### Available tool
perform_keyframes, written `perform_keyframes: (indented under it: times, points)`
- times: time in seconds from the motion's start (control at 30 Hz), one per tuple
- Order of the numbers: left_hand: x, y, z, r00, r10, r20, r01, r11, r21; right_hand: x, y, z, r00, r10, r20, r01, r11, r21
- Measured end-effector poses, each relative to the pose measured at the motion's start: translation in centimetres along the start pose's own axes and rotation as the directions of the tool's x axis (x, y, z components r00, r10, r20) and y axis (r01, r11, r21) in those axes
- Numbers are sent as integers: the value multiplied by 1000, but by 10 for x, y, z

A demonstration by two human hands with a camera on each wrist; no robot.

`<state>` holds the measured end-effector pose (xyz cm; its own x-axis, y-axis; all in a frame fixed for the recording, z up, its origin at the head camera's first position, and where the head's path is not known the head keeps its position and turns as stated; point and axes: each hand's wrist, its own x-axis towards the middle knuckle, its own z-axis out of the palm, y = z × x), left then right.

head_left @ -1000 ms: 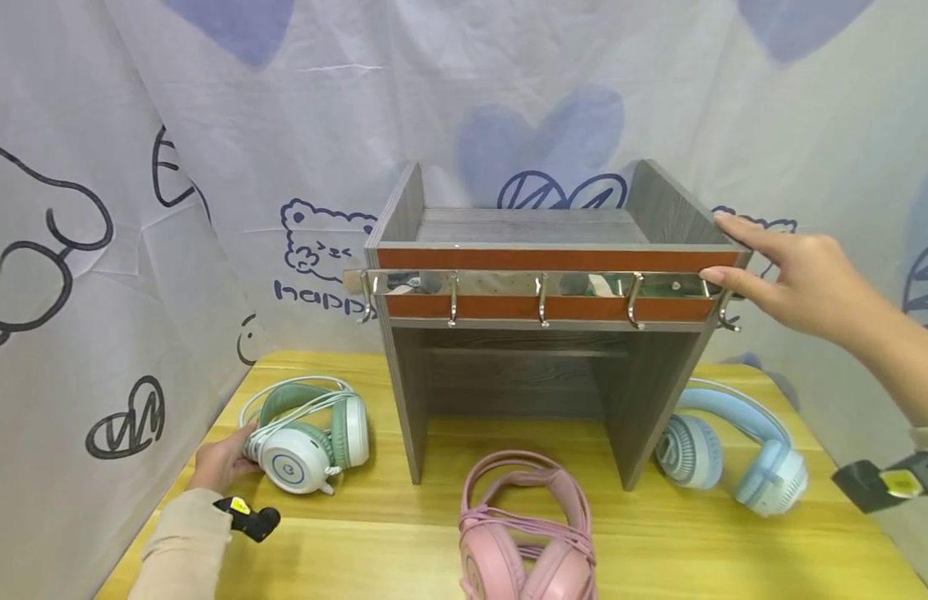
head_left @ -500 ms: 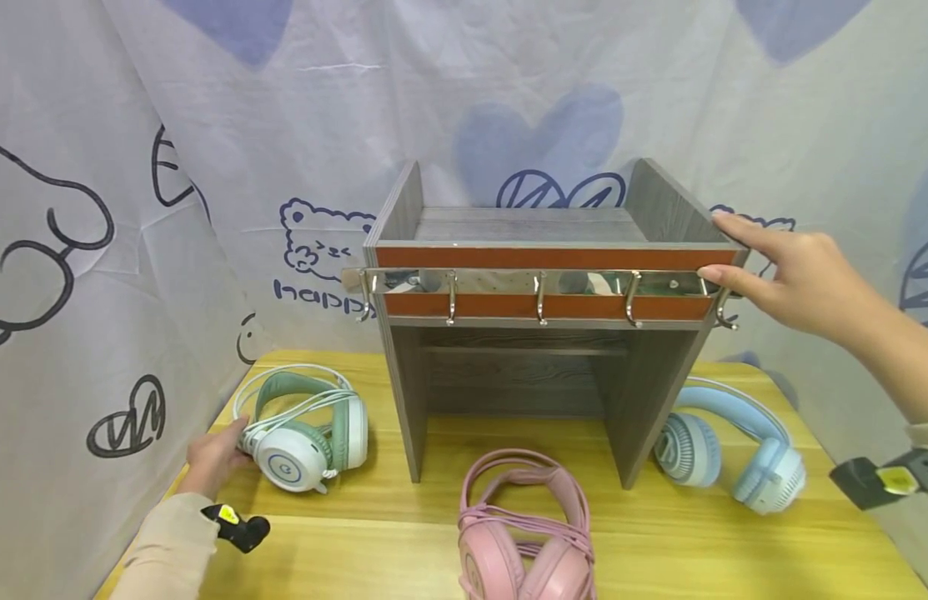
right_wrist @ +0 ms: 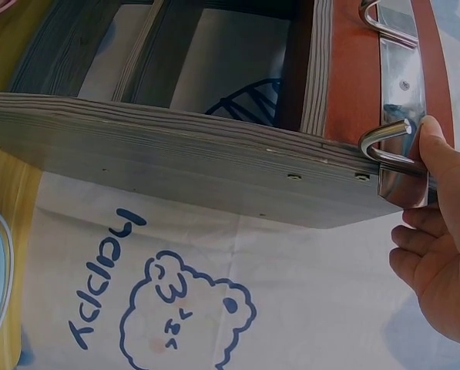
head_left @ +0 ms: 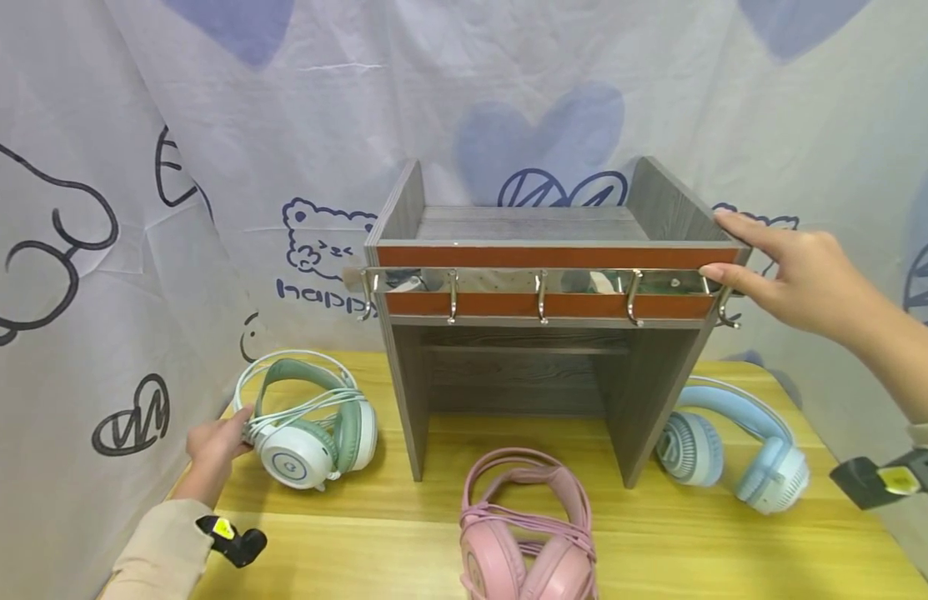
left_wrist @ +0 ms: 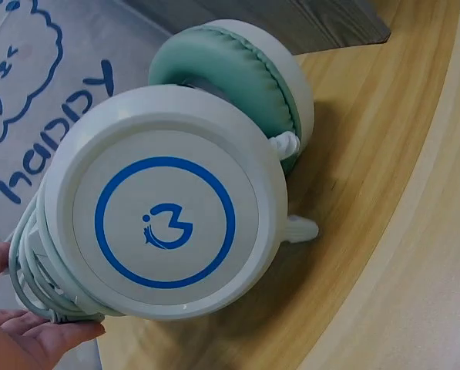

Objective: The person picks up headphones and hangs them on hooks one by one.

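Note:
My left hand [head_left: 214, 442] grips the white and green headphones [left_wrist: 168, 223] at the left of the table, by the side where the cord is wound. In the left wrist view, the thumb and fingers [left_wrist: 52, 339] lie on either side of the wound cord, and the ear cup with a blue ring faces the camera. My right hand [head_left: 805, 271] holds the upper right corner of a grey wooden shelf [head_left: 524, 225]. Its thumb [right_wrist: 436, 142] presses the end of the metal hook rail [right_wrist: 403, 85], with the other fingers behind the rail end.
Pink headphones [head_left: 527, 533] lie at the table's front, before the shelf. Light blue headphones [head_left: 771, 475] lie to its right. Several metal hooks [head_left: 542, 298] stick out from the shelf's front. A printed cloth [head_left: 321, 125] hangs behind and along both sides of the yellow table [head_left: 343, 550].
The white and green headphones have turned slightly in my left hand's grip, their headband rising and the far ear cup shifting right. My left wrist has moved a little left. The right hand stays put.

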<state>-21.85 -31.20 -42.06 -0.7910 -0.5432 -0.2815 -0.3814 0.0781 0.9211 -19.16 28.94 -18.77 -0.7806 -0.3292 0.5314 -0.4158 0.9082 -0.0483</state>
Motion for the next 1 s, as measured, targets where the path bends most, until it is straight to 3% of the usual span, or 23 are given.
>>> perform_keyframes:
  times: [0.2,0.6,1.0]
  points:
    - [-7,5,1,994,99,-40,-93,987,130,0,0,0,1000,7,4,-7,1000,-4]
    - [-21,15,-2,984,179,-14,-173,965,198,0,1,1,1000,6,-10,-6,1000,3]
    - [-26,17,-3,957,286,-53,-276,950,146,3,3,-3,999,16,33,-17,1000,3]
